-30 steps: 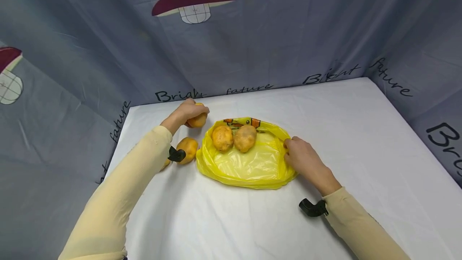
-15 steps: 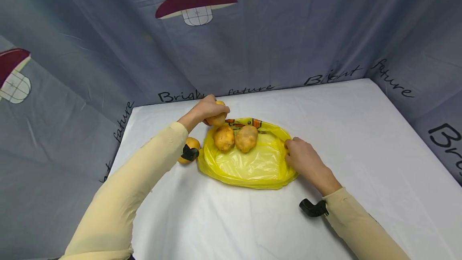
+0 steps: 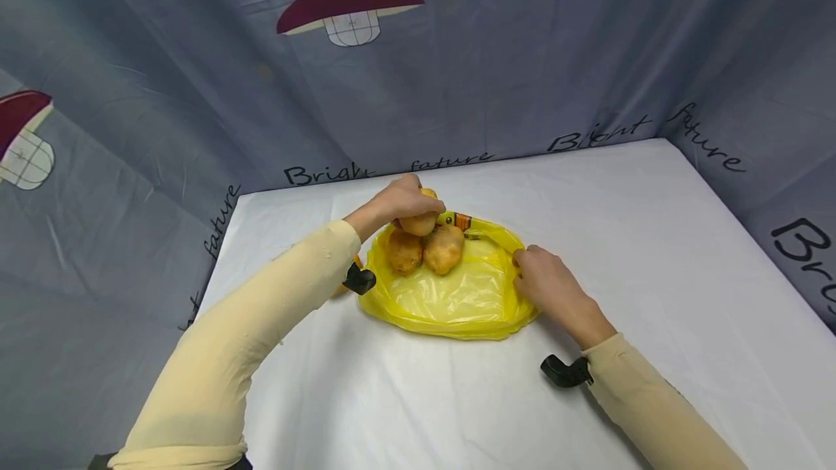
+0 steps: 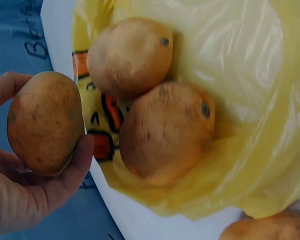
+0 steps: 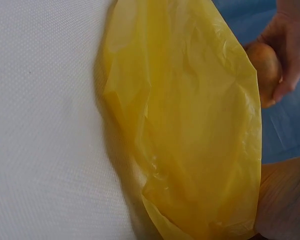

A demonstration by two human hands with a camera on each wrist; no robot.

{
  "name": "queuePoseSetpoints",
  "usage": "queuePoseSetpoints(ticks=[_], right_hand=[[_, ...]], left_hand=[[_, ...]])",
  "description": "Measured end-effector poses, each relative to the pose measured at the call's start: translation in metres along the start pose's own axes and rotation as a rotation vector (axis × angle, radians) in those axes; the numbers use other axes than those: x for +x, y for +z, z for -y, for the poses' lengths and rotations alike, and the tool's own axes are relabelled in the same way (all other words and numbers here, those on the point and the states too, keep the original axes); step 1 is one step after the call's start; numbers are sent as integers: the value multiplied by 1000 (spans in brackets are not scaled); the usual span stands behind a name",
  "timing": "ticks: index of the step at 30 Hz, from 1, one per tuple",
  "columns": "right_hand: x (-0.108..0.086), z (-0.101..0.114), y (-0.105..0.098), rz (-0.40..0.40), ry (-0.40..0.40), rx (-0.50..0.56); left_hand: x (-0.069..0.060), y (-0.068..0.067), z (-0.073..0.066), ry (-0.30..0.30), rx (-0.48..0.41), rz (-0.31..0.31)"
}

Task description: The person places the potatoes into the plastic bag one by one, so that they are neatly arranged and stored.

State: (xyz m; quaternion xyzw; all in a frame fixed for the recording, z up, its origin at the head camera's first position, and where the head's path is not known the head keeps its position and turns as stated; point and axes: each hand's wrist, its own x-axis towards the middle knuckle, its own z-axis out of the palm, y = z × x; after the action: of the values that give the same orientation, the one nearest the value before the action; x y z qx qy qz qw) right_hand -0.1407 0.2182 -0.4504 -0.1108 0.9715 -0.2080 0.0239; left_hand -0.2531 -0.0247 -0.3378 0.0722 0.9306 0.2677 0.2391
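Potato, oval and speckled, is grasped in your left hand by the far-left rim of the crinkled yellow bag; two potatoes lie inside; your right hand grips the bag's right edge, white cloth stretching beyond.

Yellow plastic bag is hogging most of the middle, all creased and kinda shiny, with the white textured desk running down the left side. Up top right, the left hand is gripping a potato that's partly hidden by the bag's edge, blue cloth behind. Bottom right's a blurry bit of the right hand, up against the bag.
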Motion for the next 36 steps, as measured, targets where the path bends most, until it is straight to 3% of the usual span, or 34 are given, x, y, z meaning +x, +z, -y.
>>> queuePoseSetpoints(ticks=[6, 10, 15, 21, 29, 36], right_hand=[[1, 0, 1, 6, 4, 1], [0, -1, 0, 13, 5, 7], [1, 0, -1, 15, 3, 4], [0, 1, -2, 17, 5, 5], [-2, 2, -4, 14, 9, 7], [-2, 0, -3, 2, 0, 16]], left_hand=[[-3, 12, -13, 79, 101, 49], [-2, 20, -20, 123, 117, 58], [-1, 30, -25, 170, 110, 51], [0, 49, -34, 201, 151, 1], [5, 69, -42, 290, 204, 32], [13, 85, -43, 305, 296, 19]])
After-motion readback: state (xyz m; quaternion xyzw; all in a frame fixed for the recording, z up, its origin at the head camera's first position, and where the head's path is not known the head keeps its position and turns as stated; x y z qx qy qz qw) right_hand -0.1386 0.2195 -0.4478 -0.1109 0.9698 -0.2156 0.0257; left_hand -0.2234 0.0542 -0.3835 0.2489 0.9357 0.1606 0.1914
